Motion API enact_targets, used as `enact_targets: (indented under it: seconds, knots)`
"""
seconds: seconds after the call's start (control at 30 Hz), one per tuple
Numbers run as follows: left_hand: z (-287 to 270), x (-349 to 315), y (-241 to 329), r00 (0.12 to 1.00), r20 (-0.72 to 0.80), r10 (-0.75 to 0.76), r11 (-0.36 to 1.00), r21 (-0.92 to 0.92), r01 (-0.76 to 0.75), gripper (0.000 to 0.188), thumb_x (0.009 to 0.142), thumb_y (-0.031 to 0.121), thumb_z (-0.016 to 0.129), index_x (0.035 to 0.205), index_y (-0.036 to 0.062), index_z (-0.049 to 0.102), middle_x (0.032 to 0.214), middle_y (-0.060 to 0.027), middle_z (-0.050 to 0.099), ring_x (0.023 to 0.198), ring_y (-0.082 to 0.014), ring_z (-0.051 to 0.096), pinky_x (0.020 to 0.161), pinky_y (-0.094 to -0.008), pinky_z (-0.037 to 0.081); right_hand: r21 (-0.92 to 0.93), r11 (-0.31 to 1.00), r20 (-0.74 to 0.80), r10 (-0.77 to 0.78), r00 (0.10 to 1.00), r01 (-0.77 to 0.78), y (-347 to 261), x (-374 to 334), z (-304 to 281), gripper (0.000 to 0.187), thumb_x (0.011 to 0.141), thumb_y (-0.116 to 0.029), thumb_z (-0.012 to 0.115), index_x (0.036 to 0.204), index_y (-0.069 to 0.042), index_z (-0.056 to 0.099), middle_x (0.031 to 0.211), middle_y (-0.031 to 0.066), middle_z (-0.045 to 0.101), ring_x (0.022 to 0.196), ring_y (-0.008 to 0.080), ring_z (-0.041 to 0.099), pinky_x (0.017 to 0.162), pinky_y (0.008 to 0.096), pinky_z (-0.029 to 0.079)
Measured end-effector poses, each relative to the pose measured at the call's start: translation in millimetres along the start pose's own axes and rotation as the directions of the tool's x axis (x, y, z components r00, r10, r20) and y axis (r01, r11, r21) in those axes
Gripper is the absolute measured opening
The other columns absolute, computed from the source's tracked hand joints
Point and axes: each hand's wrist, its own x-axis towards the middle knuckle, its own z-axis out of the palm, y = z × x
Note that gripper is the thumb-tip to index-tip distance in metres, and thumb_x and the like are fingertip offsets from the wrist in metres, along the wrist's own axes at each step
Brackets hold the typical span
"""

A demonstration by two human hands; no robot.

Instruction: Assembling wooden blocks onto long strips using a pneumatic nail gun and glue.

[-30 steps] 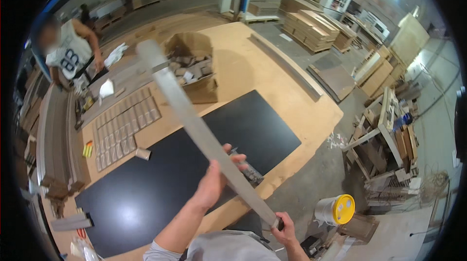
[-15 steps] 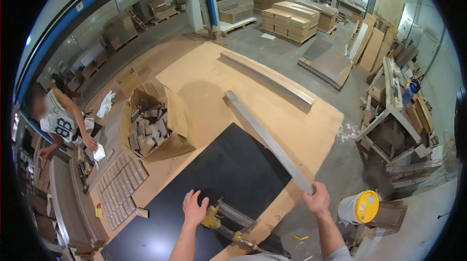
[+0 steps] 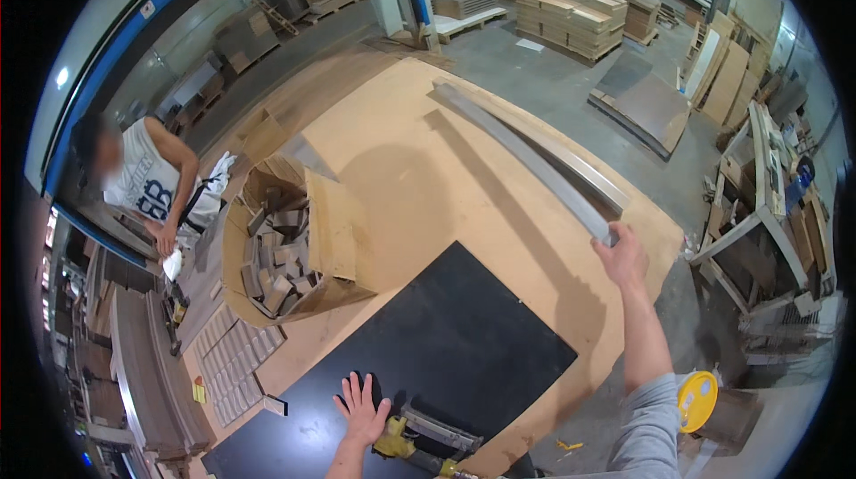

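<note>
A: Lettering?
B: Dark characters on one co-worker's vest [image 3: 143, 171], far left; pale mark on one yellow lid [image 3: 699, 401], near right.
A: Count?
B: One grey strip [image 3: 528, 160] raised above the surface [image 3: 419, 100], near end pinched in the fingers of the right hand [image 3: 621, 254]; second strip [image 3: 584, 174] just right — two total.
A: Left hand [image 3: 364, 412]?
B: Fingers spread over one black panel [image 3: 446, 327], beside one yellow tool [image 3: 395, 440].

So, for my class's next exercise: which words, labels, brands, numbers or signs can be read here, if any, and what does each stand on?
I'll leave the wording uncopied and say where it stands.
Co-worker's pale sleeveless shirt: large dark lettering on the front, with fainter lettering above.
Yellow lid, lower right: pale label, too small to read.
Small pale sign, upper left: too small to read.
I can make out no other lettering.
</note>
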Motion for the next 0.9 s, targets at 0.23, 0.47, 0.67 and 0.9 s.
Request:
enact_targets:
  seconds: [0.23, 0.47, 0.67, 0.9]
  knots:
    - [-1, 2, 2, 0.999, 0.037, -0.012, 1.0, 0.018, 0.012, 0.084, 0.106, 0.053, 0.051, 0.173, 0.0125, 0.02, 0.182, -0.0203, -0.003, 0.166, -0.0436, -0.01, 0.126, -0.0698, -0.012, -0.077, 0.997, -0.027, -0.034, 0.999, 0.032, -9, 83, 8, 0.057, 0.082, -0.04, 0.083, 0.131, -0.011, 0.075, 0.126, 0.0119, 0.073, 0.112, 0.0346, 0.073, 0.096, 0.0479, 0.058]
    - [2, -1, -5, 1.0, 0.002, -0.001, 1.0, 0.0, 0.001, 0.087, 0.104, 0.057, 0.053, 0.172, 0.0124, 0.023, 0.181, -0.0214, 0.0, 0.166, -0.0444, -0.009, 0.125, -0.0719, -0.012, -0.118, 0.993, 0.052, -0.017, 0.999, 0.023, -27, 112, 9, 0.058, 0.08, -0.041, 0.081, 0.13, -0.011, 0.076, 0.124, 0.015, 0.075, 0.114, 0.034, 0.073, 0.098, 0.0463, 0.057]
    - [1, -1, -3, 1.0, 0.003, 0.008, 1.0, -0.004, -0.008, 0.087, 0.104, 0.056, 0.054, 0.172, 0.0109, 0.023, 0.181, -0.0217, 0.001, 0.166, -0.0446, -0.008, 0.125, -0.0714, -0.012, -0.069, 0.997, 0.043, -0.042, 0.998, 0.045, -25, 130, 13, 0.057, 0.08, -0.037, 0.083, 0.129, -0.009, 0.076, 0.123, 0.0189, 0.075, 0.116, 0.0362, 0.072, 0.1, 0.045, 0.056]
    - [-1, -1, 0, 1.0, 0.02, -0.007, 1.0, 0.004, 0.007, 0.087, 0.104, 0.055, 0.054, 0.172, 0.0115, 0.023, 0.181, -0.0217, 0.001, 0.166, -0.044, -0.009, 0.125, -0.0706, -0.012, -0.14, 0.989, 0.061, -0.035, 0.997, 0.044, -6, 144, 15, 0.058, 0.085, -0.036, 0.083, 0.138, -0.016, 0.071, 0.132, 0.014, 0.074, 0.123, 0.0344, 0.069, 0.105, 0.0458, 0.054]
